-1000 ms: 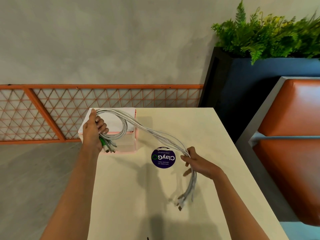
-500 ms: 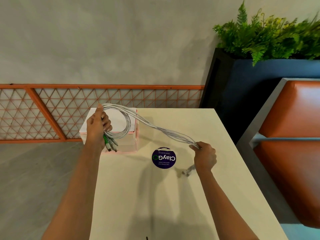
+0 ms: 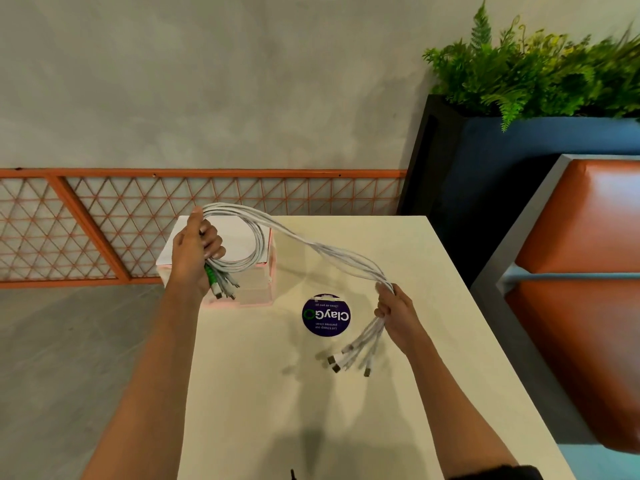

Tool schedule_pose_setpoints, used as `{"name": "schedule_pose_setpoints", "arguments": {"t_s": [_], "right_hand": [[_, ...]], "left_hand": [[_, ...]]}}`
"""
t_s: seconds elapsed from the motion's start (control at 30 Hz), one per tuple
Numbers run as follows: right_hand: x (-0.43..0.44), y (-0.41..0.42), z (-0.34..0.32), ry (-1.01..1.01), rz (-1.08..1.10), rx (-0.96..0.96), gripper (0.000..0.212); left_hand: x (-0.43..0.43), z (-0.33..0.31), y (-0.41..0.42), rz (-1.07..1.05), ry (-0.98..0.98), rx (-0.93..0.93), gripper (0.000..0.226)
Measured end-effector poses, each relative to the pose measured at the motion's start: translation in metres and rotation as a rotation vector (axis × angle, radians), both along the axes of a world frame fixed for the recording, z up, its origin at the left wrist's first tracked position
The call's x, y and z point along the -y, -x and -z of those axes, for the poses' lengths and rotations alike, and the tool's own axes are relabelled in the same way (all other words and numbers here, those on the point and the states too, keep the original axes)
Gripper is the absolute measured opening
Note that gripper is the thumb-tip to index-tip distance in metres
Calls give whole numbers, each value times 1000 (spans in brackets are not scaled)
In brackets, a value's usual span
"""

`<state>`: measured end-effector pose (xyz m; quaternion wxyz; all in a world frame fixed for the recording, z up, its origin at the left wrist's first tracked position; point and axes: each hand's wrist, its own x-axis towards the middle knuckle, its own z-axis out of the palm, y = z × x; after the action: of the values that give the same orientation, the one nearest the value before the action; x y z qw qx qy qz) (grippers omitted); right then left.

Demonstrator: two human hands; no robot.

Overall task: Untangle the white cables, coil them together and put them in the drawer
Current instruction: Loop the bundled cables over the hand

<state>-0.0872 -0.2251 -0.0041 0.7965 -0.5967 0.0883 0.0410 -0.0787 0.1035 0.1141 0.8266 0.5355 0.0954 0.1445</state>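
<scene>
Mid-coil, I see the left hand (image 3: 195, 258) gripping the first loop of white cables (image 3: 332, 251) over the drawer (image 3: 256, 289) up-left of the purple sticker (image 3: 326, 315), the right hand (image 3: 398, 313) clutching the tail just right of it; I'd feed matching loops with even slack

Left hand (image 3: 197, 251): we hold it far ahead, thumb pointing up, fingers gripping the cables (image 3: 336, 254).
Right hand (image 3: 398, 317): lower and nearer to us, fingers curled round the same cables.
Arms: both bare, stretched forward, well apart.
</scene>
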Motion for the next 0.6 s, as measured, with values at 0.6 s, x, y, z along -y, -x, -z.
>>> {"name": "schedule_pose_setpoints", "arguments": {"t_s": [0.6], "right_hand": [[34,17,21,-35,-514,-485,58]], "left_hand": [[1,10,13,453,274,-21,57]]}}
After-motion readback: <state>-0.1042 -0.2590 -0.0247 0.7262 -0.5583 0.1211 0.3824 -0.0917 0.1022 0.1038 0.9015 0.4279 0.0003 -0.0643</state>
